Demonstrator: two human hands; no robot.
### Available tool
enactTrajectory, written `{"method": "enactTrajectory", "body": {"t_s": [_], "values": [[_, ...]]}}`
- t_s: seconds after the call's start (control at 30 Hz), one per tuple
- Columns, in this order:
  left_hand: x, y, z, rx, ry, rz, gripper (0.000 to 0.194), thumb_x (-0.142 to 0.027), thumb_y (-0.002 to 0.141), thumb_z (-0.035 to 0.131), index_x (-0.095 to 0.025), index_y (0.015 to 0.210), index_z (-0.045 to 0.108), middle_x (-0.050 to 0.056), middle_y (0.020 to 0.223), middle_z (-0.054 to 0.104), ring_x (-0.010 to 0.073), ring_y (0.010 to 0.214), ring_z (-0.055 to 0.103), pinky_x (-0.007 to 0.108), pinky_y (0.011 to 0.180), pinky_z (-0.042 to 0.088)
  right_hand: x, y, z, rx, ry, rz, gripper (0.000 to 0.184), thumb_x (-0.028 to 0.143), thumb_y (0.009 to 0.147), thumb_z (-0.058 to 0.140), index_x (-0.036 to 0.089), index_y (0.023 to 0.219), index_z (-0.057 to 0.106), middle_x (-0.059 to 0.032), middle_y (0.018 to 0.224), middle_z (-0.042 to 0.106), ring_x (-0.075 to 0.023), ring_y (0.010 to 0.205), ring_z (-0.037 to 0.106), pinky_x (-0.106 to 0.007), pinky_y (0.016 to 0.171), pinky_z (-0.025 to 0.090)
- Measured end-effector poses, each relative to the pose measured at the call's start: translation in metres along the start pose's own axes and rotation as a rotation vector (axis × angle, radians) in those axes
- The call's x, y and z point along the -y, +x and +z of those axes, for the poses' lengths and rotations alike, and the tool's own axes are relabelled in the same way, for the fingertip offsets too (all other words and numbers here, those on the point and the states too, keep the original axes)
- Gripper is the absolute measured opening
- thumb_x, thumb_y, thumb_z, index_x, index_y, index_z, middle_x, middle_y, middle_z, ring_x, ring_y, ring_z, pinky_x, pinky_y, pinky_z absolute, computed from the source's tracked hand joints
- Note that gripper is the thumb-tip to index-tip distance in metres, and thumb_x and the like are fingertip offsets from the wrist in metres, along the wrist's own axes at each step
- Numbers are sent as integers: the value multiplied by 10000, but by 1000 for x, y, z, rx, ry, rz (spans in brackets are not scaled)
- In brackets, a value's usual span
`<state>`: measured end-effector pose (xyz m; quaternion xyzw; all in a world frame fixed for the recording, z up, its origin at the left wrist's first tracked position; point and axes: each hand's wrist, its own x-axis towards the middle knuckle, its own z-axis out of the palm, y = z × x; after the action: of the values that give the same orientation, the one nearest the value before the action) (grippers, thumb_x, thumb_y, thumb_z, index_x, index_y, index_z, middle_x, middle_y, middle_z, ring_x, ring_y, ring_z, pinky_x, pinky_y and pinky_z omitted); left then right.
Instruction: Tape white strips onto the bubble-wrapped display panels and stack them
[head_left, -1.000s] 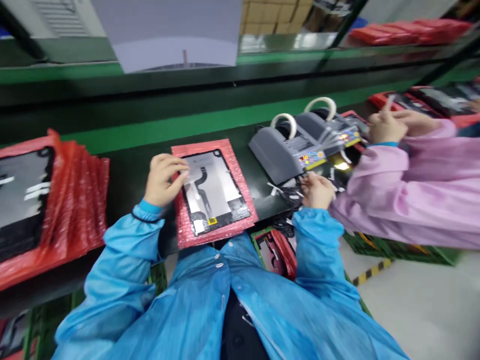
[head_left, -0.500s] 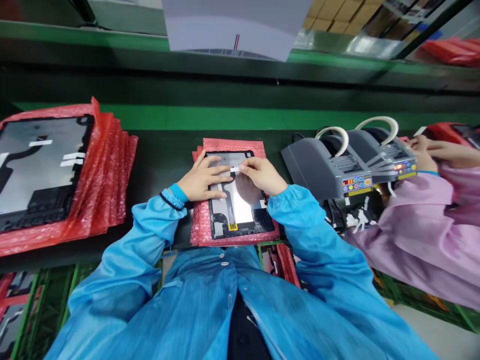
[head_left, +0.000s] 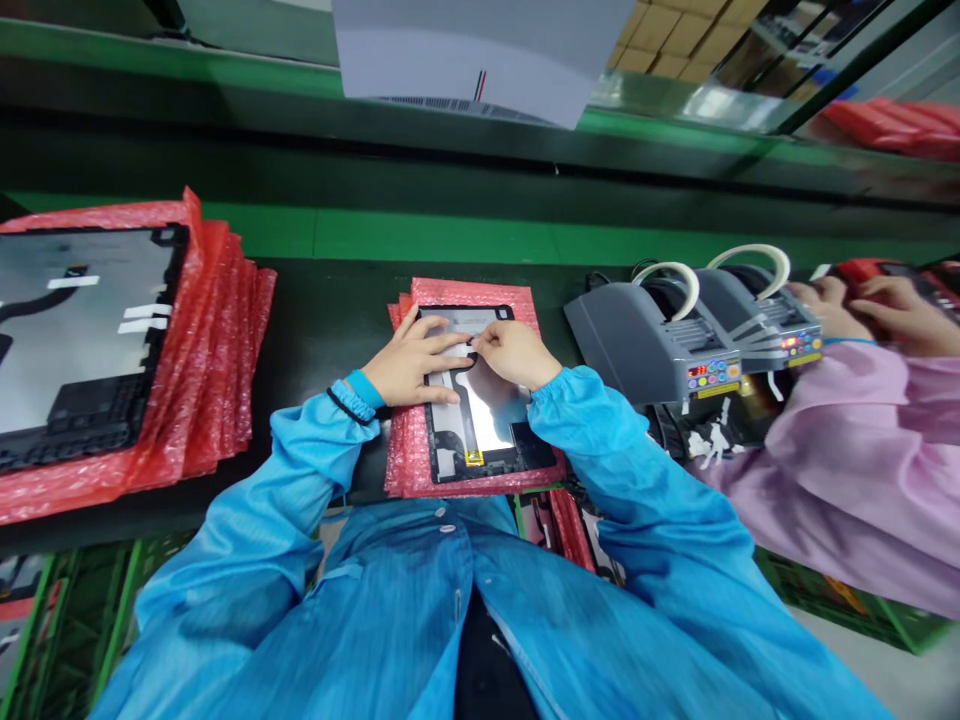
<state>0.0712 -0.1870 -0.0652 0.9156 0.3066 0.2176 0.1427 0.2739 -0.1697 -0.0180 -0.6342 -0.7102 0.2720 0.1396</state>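
From my feed, the left hand (head_left: 411,368) is spread flat across the black-framed tablet panel (head_left: 480,425), which sits on a pink bubble-wrap bag (head_left: 525,300) right in front of the wearer, long axis running straight away from them. The right hand (head_left: 508,355) has its fingertips bunched on the panel's upper part, just beside the left fingers. Might be pinching a strip of tape, but the view's too poor to swear to it. Grey tape dispensers (head_left: 637,340) sit off to the right.
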Motion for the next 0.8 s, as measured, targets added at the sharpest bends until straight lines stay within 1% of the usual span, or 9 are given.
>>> {"method": "enactTrajectory", "body": {"t_s": [0.17, 0.27, 0.33, 0.4, 0.5, 0.57, 0.63, 0.73, 0.8], "values": [[1, -1, 0, 2, 16, 21, 618, -698, 802, 527, -303, 1268, 623, 78, 1413, 539, 349, 1328, 352, 681, 1136, 41, -6, 11, 1, 19, -56, -57, 356, 399, 669, 785, 210, 492, 539, -7, 493, 493, -182, 655, 557, -297, 653, 395], [2, -2, -1, 7, 24, 19, 618, -697, 810, 514, -299, 1271, 621, 80, 1414, 538, 344, 1324, 356, 675, 1138, 47, -13, 19, -8, -16, -137, -44, 482, 538, 564, 827, 212, 441, 494, -7, 455, 442, -198, 687, 575, -295, 640, 396], [2, -1, -3, 16, 31, 7, 608, -691, 811, 520, -305, 1269, 620, 77, 1415, 537, 342, 1324, 354, 673, 1137, 55, -20, 13, -19, -83, -177, -34, 541, 607, 538, 816, 211, 423, 466, -16, 447, 439, -201, 687, 579, -289, 618, 391], [1, 0, -5, 27, 34, -6, 629, -692, 807, 525, -297, 1290, 603, 83, 1414, 538, 345, 1322, 354, 673, 1135, 64, -35, -6, -32, -159, -143, -25, 560, 665, 610, 744, 207, 428, 478, -26, 450, 460, -181, 636, 559, -279, 579, 373], [-3, 3, -8, 27, 30, -25, 721, -705, 798, 516, -256, 1360, 540, 105, 1392, 554, 355, 1314, 369, 669, 1137, 76, -73, -59, -44, -218, 97, 48, 590, 734, 725, 579, 195, 485, 554, -11, 431, 471, -118, 472, 455, -267, 492, 321], [-3, 5, -9, 1, 28, -27, 721, -706, 791, 510, -251, 1349, 552, 107, 1357, 582, 361, 1302, 394, 667, 1137, 88, -105, -99, -44, -293, 340, 160, 607, 772, 692, 561, 187, 533, 580, 16, 409, 460, -89, 400, 388, -253, 443, 297], [-1, 9, -10, -32, 27, -29, 651, -699, 778, 519, -280, 1265, 622, 94, 1300, 623, 364, 1282, 428, 667, 1135, 103, -136, -129, -42, -482, 581, 310, 594, 777, 624, 612, 190, 550, 555, 44, 390, 429, -75, 368, 360, -234, 401, 278], [3, 15, -11, -44, 14, -54, 534, -677, 741, 567, -316, 1113, 697, 84, 1210, 671, 371, 1251, 460, 662, 1131, 126, -169, -146, -48, -783, 850, 489, 526, 699, 633, 673, 197, 605, 522, 59, 421, 441, -65, 369, 379, -199, 361, 261], [1, 18, -13, -39, -5, -80, 497, -669, 713, 592, -318, 1041, 715, 84, 1186, 680, 380, 1237, 463, 651, 1126, 150, -180, -140, -56, -832, 975, 538, 465, 629, 682, 687, 189, 672, 538, 41, 491, 515, -61, 399, 429, -175, 360, 285]]}}
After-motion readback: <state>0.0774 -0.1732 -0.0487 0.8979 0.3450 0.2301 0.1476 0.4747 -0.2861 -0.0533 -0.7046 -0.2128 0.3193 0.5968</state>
